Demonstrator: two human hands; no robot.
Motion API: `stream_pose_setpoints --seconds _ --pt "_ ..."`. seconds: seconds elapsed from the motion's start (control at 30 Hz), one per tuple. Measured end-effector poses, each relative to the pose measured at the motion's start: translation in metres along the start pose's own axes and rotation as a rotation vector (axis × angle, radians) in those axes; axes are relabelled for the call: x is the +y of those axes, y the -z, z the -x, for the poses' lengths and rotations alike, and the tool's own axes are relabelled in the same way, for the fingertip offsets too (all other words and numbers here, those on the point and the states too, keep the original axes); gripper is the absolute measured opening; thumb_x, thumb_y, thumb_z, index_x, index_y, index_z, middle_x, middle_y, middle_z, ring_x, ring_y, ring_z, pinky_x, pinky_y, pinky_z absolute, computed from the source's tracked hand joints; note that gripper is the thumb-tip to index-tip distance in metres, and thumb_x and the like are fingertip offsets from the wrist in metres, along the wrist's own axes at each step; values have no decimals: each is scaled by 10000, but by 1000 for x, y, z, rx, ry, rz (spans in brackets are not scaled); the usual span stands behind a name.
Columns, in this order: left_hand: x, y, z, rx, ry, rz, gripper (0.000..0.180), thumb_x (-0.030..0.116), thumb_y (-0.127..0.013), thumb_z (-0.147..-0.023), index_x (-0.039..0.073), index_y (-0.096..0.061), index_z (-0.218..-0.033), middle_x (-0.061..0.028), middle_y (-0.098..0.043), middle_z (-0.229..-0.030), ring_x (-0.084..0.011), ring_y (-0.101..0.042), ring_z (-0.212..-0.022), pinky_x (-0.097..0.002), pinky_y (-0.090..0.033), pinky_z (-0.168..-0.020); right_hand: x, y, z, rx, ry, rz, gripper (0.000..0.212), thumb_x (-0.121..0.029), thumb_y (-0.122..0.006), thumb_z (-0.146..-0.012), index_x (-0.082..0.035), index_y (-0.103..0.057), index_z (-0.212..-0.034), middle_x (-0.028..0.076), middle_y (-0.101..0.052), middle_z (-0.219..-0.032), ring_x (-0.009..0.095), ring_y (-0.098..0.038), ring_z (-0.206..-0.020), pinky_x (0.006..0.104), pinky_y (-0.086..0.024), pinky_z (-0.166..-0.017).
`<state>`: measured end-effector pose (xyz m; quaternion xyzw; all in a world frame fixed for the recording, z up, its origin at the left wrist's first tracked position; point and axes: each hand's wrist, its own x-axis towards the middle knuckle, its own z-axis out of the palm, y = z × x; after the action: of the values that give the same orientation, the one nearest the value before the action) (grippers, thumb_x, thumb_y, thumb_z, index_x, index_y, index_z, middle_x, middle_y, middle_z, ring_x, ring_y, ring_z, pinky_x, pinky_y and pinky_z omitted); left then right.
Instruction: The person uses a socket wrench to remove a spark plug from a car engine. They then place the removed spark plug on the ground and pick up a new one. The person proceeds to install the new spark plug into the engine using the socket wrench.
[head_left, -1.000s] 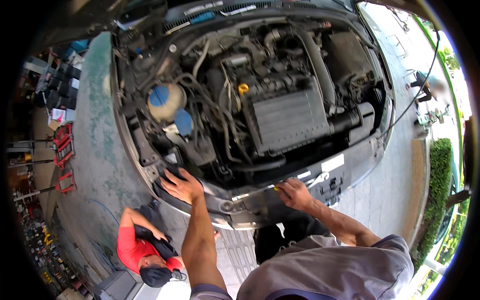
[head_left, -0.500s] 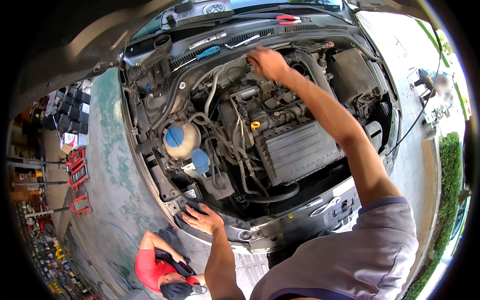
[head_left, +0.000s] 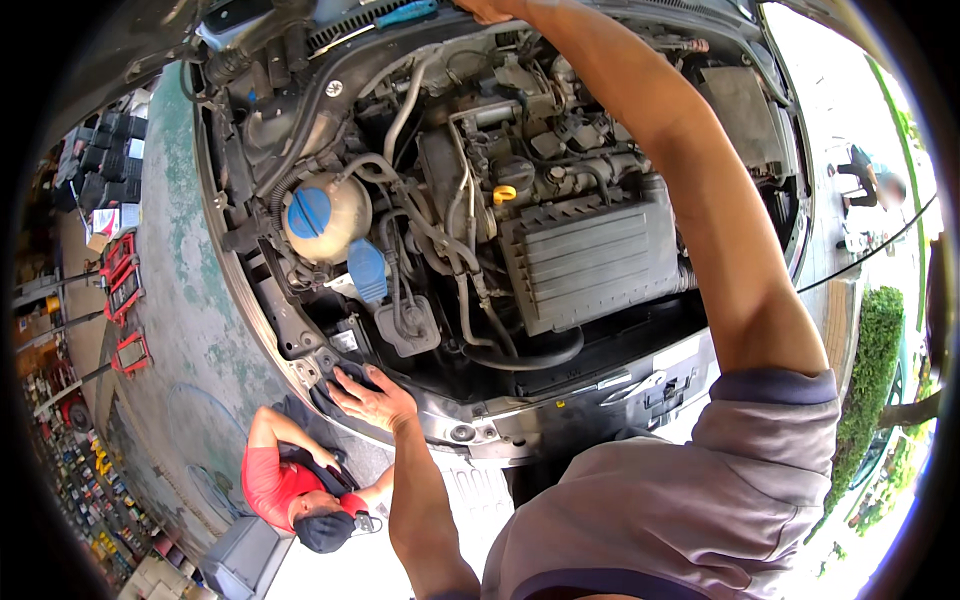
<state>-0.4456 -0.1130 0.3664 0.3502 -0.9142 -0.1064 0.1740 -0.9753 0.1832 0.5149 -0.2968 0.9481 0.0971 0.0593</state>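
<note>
My left hand (head_left: 376,398) lies with fingers spread on the dark front corner of the car body, beside the headlight area. It holds nothing. My right arm stretches across the open engine bay, and my right hand (head_left: 492,8) is at the top edge of the picture, by the cowl at the base of the windscreen. Its fingers are mostly cut off, so what it touches is hidden. Just left of it lies a blue-handled screwdriver (head_left: 405,12). Below my arm are the black ribbed air filter box (head_left: 590,265) and a yellow dipstick handle (head_left: 504,194).
A coolant tank (head_left: 345,225) with a blue cap and a blue washer-fluid cap (head_left: 367,270) sit at the left. A person in a red shirt (head_left: 275,480) is by the front left corner. Red-framed stands (head_left: 122,290) are further left. Another person (head_left: 865,185) is far right.
My right hand has moved from above the back of the engine further away to the cowl. My view has shifted lower and nearer. The left hand stays on the front corner.
</note>
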Motion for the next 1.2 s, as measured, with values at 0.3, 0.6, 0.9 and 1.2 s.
stream_pose_setpoints --seconds 0.3,0.6,0.9,1.2 --pt "2 -2 1 -1 -8 -15 591 410 -472 -949 82 -385 -1432 -277 -303 -1454 -439 -301 -1328 -549 -251 -1075 5 -10 -12 -4 42 -9 269 -170 -556 -861 -63 -606 -1102 188 -631 -1027 362 -625 -955 441 -524 -774" --pt "0 -3 2 11 -12 -37 581 399 -476 -946 84 -394 -1427 -262 -309 -1457 -432 -317 -1320 -536 -260 -1072 3 -16 -17 6 66 2 265 -155 -561 -846 -50 -596 -1087 178 -618 -1013 350 -619 -948 425 -528 -754" --pt "1 0 0 8 -34 -39 566 364 -481 -943 63 -398 -1415 -284 -313 -1442 -452 -322 -1305 -554 -264 -1053 -2 -21 -26 46 101 43 262 -141 -565 -832 -37 -585 -1072 168 -606 -998 337 -614 -941 409 -533 -734" --pt "-1 -3 -1 6 -36 -29 575 362 -489 -941 71 -383 -1425 -281 -299 -1453 -448 -315 -1314 -555 -257 -1063 -1 -20 -34 170 115 123 260 -126 -570 -818 -25 -575 -1056 157 -594 -983 325 -609 -934 392 -537 -715"
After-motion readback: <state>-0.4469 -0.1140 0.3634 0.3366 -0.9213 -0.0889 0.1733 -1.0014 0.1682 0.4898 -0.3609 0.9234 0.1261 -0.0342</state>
